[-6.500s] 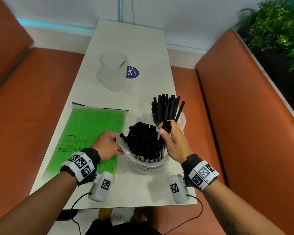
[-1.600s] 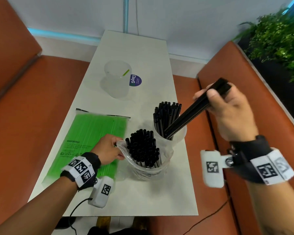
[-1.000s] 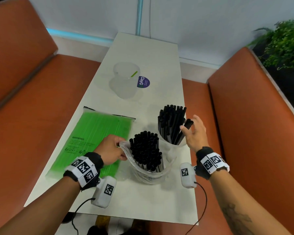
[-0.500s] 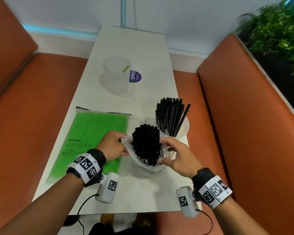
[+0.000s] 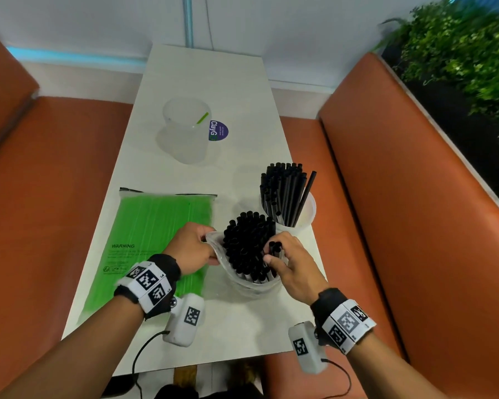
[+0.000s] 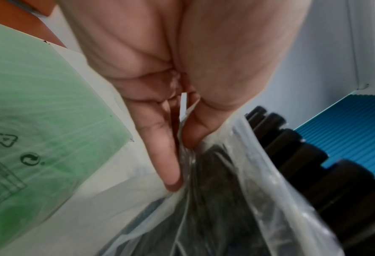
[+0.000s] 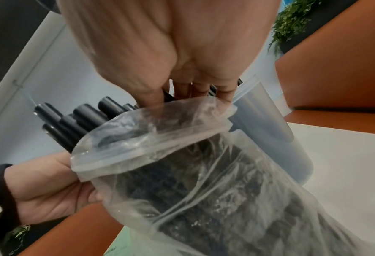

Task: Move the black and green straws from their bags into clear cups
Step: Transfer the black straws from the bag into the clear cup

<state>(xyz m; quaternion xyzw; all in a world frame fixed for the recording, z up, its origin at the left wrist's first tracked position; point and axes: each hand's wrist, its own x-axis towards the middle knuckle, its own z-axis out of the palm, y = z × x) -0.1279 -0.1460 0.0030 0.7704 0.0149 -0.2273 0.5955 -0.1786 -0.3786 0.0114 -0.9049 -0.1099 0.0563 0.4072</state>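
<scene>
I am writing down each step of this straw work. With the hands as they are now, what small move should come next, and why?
Probably lift the right hand straight up, drawing its pinched black straws out of the clear bag. Its fingers are already curled round a few straw tops, the left hand pinches the bag's rim to hold it, and the clear cup of black straws stands just behind.

Bare forearms wear black wristbands (image 5: 167, 272) with white square-coded marker panels, each carrying a white camera pod (image 5: 185, 321) trailing a black cable (image 5: 140, 349).
</scene>
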